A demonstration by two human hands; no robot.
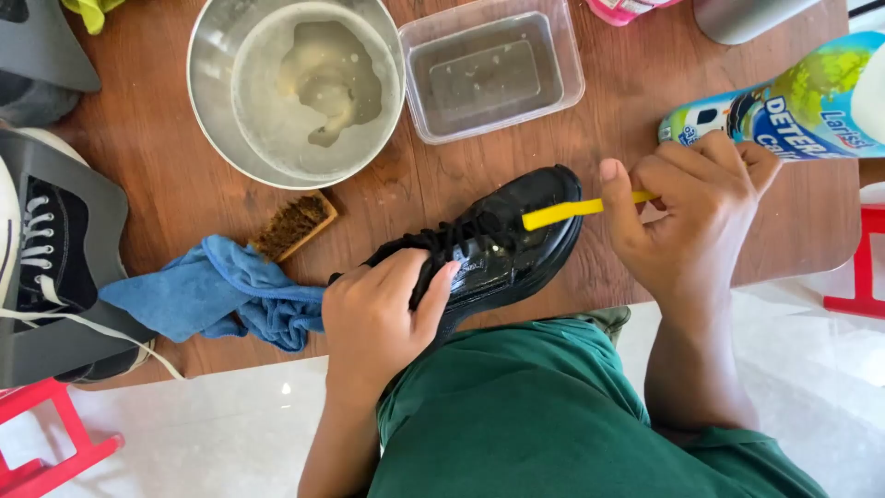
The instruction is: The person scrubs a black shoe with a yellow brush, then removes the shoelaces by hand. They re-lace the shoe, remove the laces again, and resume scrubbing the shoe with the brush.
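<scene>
Wet, glossy black shoe [489, 244] at the desk's near edge — likely slippery; your left hand [378, 318] clamps its laced midsection, your right hand [687, 217] pinches 1 yellow brush handle [576, 210].

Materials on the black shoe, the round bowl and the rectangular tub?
Black shoe: glossy synthetic or coated leather by its wet-looking sheen; the look leaves it open. Round bowl: metal, likely stainless steel, with a brushed grey reflective wall. Rectangular tub: clear plastic, since the table shows through its rim.

Both hands curl closed, left [378, 314] lower, right [687, 221] higher.
</scene>
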